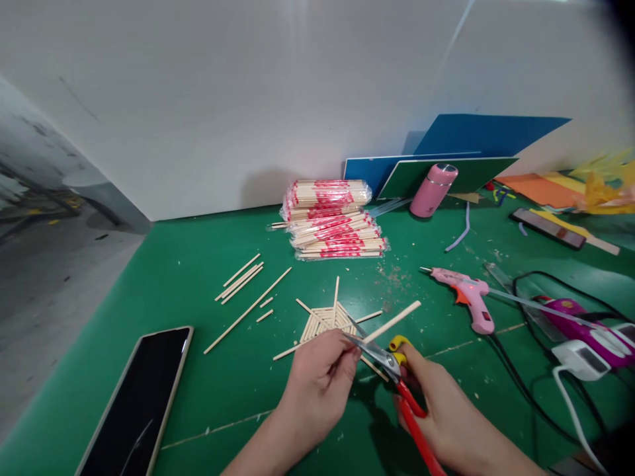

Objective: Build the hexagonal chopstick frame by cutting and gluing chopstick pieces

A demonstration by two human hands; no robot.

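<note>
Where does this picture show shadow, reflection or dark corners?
Head view: the top right corner is dark; the phone screen shows a faint reflection; the chopstick packs shadow the wall; shadow darkens the table below the scissors; the stick looks sharp.

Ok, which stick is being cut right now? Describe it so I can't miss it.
On the green table, find the stack of wrapped stick packs, then the flat fan of sticks in front of it. The stick pokes up and right from the left hand, at the blades of the red-handled scissors in the right hand. It alone is held; the loose sticks lie flat.
</note>
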